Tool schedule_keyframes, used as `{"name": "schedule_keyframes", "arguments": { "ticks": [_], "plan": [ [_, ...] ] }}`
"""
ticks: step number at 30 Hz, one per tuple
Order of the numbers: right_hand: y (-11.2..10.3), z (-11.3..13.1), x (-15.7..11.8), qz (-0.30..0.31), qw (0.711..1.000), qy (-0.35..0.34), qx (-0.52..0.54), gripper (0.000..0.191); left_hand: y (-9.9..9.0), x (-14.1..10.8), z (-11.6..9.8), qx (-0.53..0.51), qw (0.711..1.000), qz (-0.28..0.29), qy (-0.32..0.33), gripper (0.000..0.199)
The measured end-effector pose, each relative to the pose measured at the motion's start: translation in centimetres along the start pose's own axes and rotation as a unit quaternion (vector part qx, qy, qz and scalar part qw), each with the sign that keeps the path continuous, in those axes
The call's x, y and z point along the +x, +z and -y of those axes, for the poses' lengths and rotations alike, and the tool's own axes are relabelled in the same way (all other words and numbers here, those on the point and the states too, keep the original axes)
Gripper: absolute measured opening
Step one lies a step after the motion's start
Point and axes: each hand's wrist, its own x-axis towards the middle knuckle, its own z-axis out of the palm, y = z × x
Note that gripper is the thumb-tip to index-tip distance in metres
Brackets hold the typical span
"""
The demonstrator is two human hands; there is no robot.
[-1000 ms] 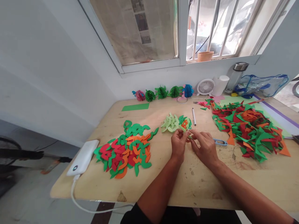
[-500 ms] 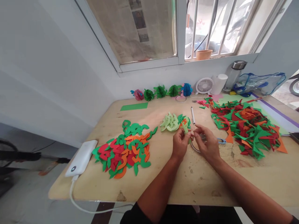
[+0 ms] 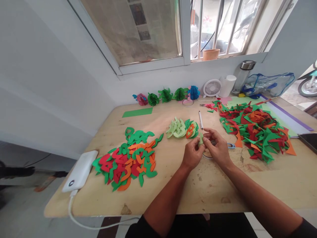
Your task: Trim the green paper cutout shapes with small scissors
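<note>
Between my two hands is a small light green paper piece point(image 3: 201, 138). My left hand point(image 3: 193, 153) pinches it from the left, and the fingers of my right hand point(image 3: 216, 145) close on its other side. Just beyond them lies a small pile of light green paper cutouts point(image 3: 176, 128), beside orange and dark green cutouts point(image 3: 190, 130). A white pen point(image 3: 200, 119) rests past my right fingertips. Blue-handled scissors point(image 3: 231, 145) lie partly hidden under my right hand.
Left on the table point(image 3: 170, 185) is a heap of red, green and orange paper cutouts point(image 3: 128, 158). Pointed paper scraps point(image 3: 257, 129) are piled right. Folded paper figures point(image 3: 165, 95), a small fan point(image 3: 212, 88) and a glass bottle point(image 3: 244, 77) line the wall. A white power bank point(image 3: 80, 171) sits at the left edge.
The view has shifted slightly. The light green piece now stands more upright between my hands, and my right fingers have come closer to my left, meeting at the paper.
</note>
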Motion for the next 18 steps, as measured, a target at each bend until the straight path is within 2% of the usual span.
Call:
{"name": "schedule_keyframes", "arguments": {
  "ticks": [5,13,18],
  "plan": [
    [-0.09,-0.36,0.1,-0.006,1.0,0.011,0.015,0.036,-0.1,0.05,-0.46,-0.008,1.0,-0.001,0.012,0.016],
    [-0.1,-0.15,0.1,0.014,1.0,-0.007,0.011,0.037,-0.13,0.6,-0.3,-0.082,0.991,-0.097,-0.049,0.021],
    [0.0,-0.28,0.16,0.042,0.999,-0.004,0.025,0.038,-0.33,0.68,-0.7,-0.143,0.978,-0.121,-0.089,0.023]
  ]
}}
